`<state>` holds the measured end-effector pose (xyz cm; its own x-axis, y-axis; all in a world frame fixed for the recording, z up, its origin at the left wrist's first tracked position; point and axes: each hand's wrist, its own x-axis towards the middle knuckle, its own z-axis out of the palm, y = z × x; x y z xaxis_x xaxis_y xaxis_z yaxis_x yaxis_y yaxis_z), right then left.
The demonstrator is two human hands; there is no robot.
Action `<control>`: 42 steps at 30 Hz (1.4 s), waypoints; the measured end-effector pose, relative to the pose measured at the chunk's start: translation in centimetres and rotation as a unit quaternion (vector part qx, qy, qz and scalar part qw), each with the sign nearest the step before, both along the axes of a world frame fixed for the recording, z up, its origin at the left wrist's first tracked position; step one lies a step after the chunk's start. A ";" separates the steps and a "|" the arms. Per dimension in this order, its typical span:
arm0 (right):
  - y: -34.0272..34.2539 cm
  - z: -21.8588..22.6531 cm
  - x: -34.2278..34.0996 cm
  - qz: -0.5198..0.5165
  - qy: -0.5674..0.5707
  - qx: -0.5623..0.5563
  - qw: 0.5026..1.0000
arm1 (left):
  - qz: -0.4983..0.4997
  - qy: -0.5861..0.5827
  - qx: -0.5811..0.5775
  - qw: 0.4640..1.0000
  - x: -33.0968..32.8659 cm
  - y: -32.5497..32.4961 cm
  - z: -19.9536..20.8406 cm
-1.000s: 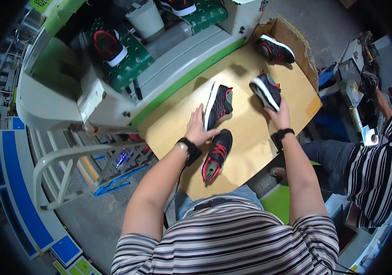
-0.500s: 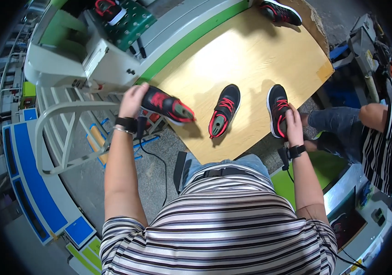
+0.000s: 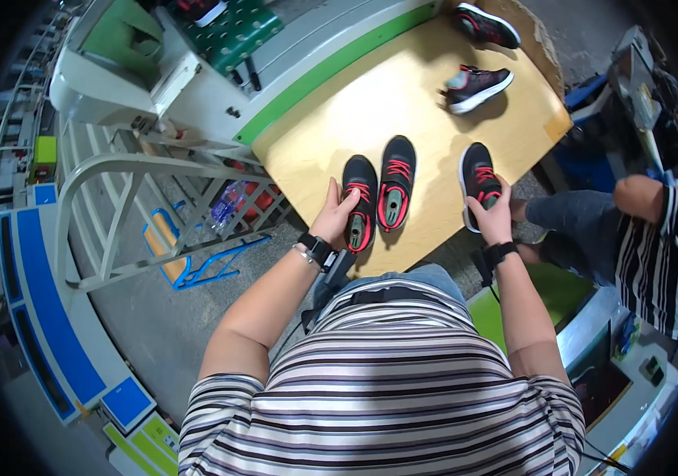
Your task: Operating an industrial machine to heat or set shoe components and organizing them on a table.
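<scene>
My left hand (image 3: 334,214) grips the outer side of a black sneaker (image 3: 361,181) with red laces, its thumb over the collar. A grey-green insert shows inside that shoe, and its toe points away from me. Right beside it, a matching sneaker (image 3: 397,170) stands upright on the wooden tabletop (image 3: 307,151), untouched. Farther right, my right hand (image 3: 493,216) is closed round the heel end of a third sneaker (image 3: 478,170), which also points away. Some fingers of both hands are hidden behind the shoes.
Toward the far right of the tabletop, a slightly blurred sneaker (image 3: 478,89) lies tilted, sole edge showing; another sneaker (image 3: 488,27) is behind it. A grey metal rack (image 3: 141,164) stands at left, with a blue-legged stool (image 3: 196,266) below. A seated person's leg (image 3: 569,213) is at right.
My left hand has brought its sneaker rightward, from beyond the table's left edge to beside the middle one, turning the toe away from me. Another sneaker has appeared at the far right.
</scene>
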<state>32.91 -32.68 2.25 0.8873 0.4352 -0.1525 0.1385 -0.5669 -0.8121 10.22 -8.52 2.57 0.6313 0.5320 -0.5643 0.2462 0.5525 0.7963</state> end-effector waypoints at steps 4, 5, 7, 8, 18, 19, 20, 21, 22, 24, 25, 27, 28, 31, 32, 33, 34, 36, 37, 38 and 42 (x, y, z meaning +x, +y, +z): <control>0.3 0.3 -0.1 0.010 0.016 0.007 1.000 | -0.090 -0.105 -0.177 0.974 2.3 -0.6 -1.0; 0.0 0.4 0.1 0.009 0.004 0.006 1.000 | -0.100 -0.063 -0.205 0.972 2.4 -1.1 -0.6; -0.4 1.0 0.2 -0.016 0.008 0.033 0.999 | -0.154 -0.002 -0.195 0.969 2.5 -0.1 -1.3; -0.5 1.3 0.2 -0.036 0.016 0.061 0.997 | -0.158 -0.004 -0.194 0.968 2.1 0.5 -1.5; 8.1 10.9 -1.7 0.205 0.061 0.131 0.968 | -0.033 -0.145 0.182 0.972 5.7 0.6 12.9; 7.6 6.4 -0.5 0.178 -0.075 0.059 0.979 | -0.011 -0.155 0.185 0.970 5.7 1.4 12.4; 7.4 2.9 -0.7 0.186 -0.115 0.001 0.976 | 0.015 -0.162 0.189 0.968 5.5 2.3 11.7; 6.8 -0.1 -0.9 0.207 0.035 0.072 0.975 | 0.029 -0.154 0.206 0.966 5.4 2.7 11.4; 7.1 -0.6 -2.0 0.206 -0.008 0.094 0.974 | 0.050 -0.143 0.227 0.962 4.9 3.5 11.4; 7.2 -0.1 -1.5 0.211 0.014 0.081 0.974 | 0.085 -0.145 0.217 0.962 4.9 5.7 13.3; 7.5 0.5 -0.8 0.168 0.051 0.104 0.979 | 0.106 -0.160 0.212 0.958 5.1 6.9 14.7; 9.9 3.8 1.4 0.106 0.144 0.156 0.971 | 0.142 -0.170 0.268 0.938 5.4 9.8 16.4; 11.9 6.6 2.5 0.085 0.201 0.184 0.959 | 0.155 -0.180 0.284 0.929 5.5 11.5 17.2; 17.9 12.6 7.1 0.140 -0.021 0.244 0.959 | 0.203 -0.121 0.353 0.905 9.0 15.9 20.3; 20.9 14.9 8.8 0.158 -0.144 0.290 0.933 | 0.216 -0.115 0.354 0.903 10.5 17.5 20.9; 24.3 17.6 9.2 0.178 -0.103 0.353 0.913 | 0.227 -0.115 0.353 0.900 11.3 19.8 20.7; 28.7 19.4 9.9 0.209 -0.131 0.407 0.880 | 0.277 -0.066 0.445 0.849 11.6 23.9 18.6; 36.8 21.4 12.4 0.218 -0.303 0.358 0.856 | 0.306 0.111 0.622 0.712 12.8 29.1 16.3; 39.8 21.2 13.5 0.218 -0.277 0.349 0.868 | 0.216 -0.048 0.467 0.856 12.7 31.7 17.0; 41.7 19.4 16.0 0.240 -0.239 0.303 0.891 | 0.208 0.009 0.519 0.829 14.3 31.1 18.0; 41.2 16.6 19.0 0.447 -0.257 0.237 0.823 | 0.194 -0.033 0.649 0.735 12.9 23.2 18.8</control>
